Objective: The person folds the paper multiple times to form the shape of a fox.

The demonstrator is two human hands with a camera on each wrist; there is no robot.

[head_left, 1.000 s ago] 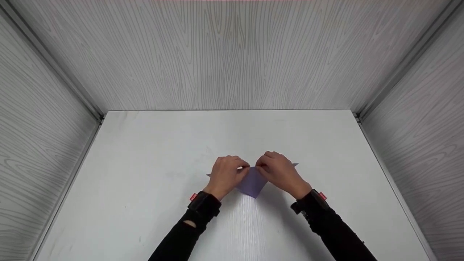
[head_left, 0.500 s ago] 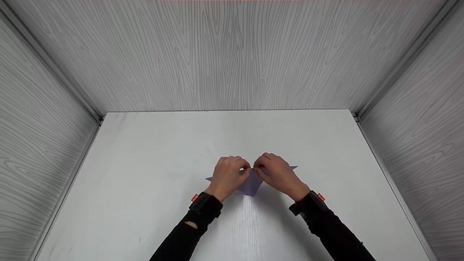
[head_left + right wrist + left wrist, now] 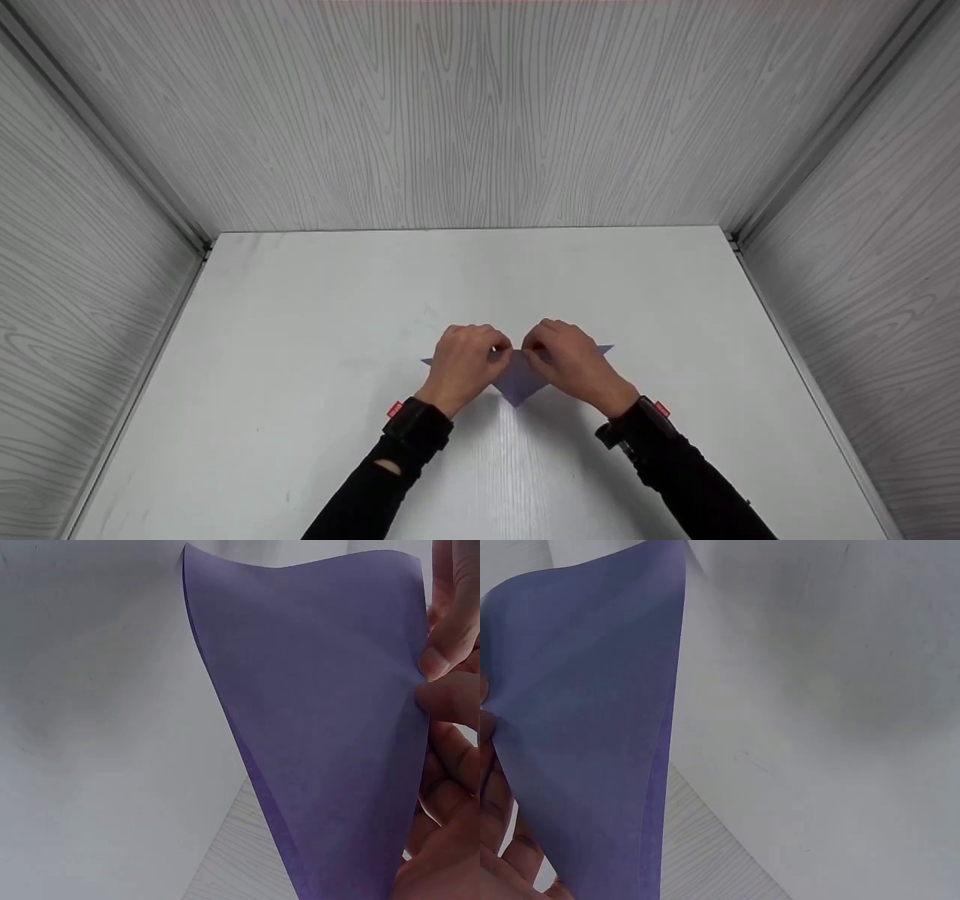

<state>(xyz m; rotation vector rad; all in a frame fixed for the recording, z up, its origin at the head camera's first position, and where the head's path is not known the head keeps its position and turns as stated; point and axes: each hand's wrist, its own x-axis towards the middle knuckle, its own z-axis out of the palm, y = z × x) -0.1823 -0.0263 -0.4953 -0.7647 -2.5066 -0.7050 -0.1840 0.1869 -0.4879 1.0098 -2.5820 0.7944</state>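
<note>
Between the two hands hangs a sheet of purple paper [image 3: 517, 381], folded double so that a point faces the person. My left hand [image 3: 466, 365] pinches its far edge just left of the middle. Close beside it, my right hand [image 3: 571, 360] pinches the same edge a little to the right. Pointed corners of the paper stick out past both hands. In the left wrist view the folded paper [image 3: 592, 712] shows two layers along one side. The right wrist view has the paper [image 3: 315, 705] with thumbs and fingertips [image 3: 442, 701] at its edge.
A white tabletop [image 3: 315, 300] lies under the hands, with their shadows on it. Pale wood-grain panels stand behind it [image 3: 472, 112] and at the left [image 3: 90, 262] and right [image 3: 862, 247].
Both hands keep their pinch on the paper and have shifted slightly left. The paper's near point has swung a little left, and the bare gap between the hands is slightly wider than half a second ago.
</note>
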